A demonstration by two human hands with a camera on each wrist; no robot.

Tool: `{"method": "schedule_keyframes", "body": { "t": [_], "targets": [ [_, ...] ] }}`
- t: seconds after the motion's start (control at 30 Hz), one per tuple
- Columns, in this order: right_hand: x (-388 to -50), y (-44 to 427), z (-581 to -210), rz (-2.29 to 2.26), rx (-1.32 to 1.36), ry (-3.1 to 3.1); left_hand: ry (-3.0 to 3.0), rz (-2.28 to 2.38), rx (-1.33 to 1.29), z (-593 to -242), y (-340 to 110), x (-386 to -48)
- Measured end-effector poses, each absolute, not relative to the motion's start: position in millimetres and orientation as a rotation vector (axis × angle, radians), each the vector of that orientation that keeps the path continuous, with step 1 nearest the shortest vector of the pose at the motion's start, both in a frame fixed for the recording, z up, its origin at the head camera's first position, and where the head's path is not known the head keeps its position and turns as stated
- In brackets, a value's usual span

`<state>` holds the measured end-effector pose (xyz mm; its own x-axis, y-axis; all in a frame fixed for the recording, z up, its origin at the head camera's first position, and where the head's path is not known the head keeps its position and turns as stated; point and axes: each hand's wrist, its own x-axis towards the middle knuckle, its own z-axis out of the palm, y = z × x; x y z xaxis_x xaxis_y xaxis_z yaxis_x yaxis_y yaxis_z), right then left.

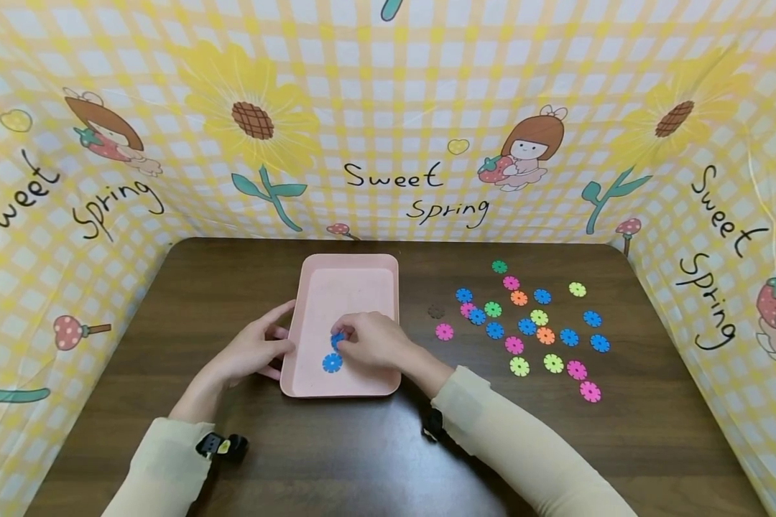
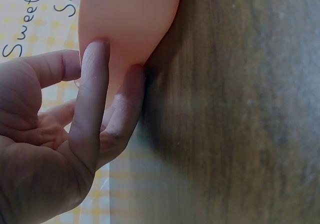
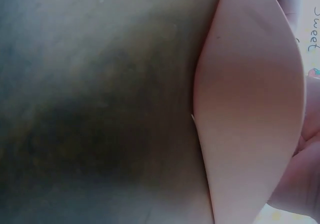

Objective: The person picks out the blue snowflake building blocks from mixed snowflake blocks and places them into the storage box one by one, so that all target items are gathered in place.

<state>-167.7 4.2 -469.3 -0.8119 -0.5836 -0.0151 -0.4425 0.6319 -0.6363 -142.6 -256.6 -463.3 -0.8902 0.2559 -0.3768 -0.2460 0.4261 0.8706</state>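
A pink tray [image 1: 349, 287] lies on the table, and two blue notched discs are in or just over its lower half. My left hand [image 1: 252, 350] is at the tray's left side; in the left wrist view its fingers [image 2: 90, 91] touch the outer wall. Over the tray, my right hand [image 1: 376, 341] pinches a blue notched disc [image 1: 336, 339] between thumb and fingers, partly hidden by them. Just below it, another blue notched disc [image 1: 332, 362] lies flat on the tray floor. In the right wrist view the tray wall [image 3: 250, 99] hides most of the right hand.
Right of the tray, loose notched discs lie scattered in pink [image 1: 444, 332], blue [image 1: 494, 330], green [image 1: 499, 266], orange [image 1: 545, 335] and yellow-green [image 1: 519, 366]. One dark disc [image 1: 436, 311] blends into the brown table [image 1: 336, 452]. A checked cloth [image 1: 388, 108] encloses the back and sides.
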Motion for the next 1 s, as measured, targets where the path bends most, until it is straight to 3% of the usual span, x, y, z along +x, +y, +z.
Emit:
{"method": "schedule_keyframes", "body": {
  "t": [0.4,1.0],
  "targets": [
    [-171.2,36.9,-445.2,-1.003,-0.818,2.622,2.232,1.483,0.007,-463.7,-256.5,-140.9],
    [-180.6,154.0,-448.3,-1.066,-0.517,2.787,2.233,1.476,0.01,-462.8,-255.8,-141.9]
  ]
}}
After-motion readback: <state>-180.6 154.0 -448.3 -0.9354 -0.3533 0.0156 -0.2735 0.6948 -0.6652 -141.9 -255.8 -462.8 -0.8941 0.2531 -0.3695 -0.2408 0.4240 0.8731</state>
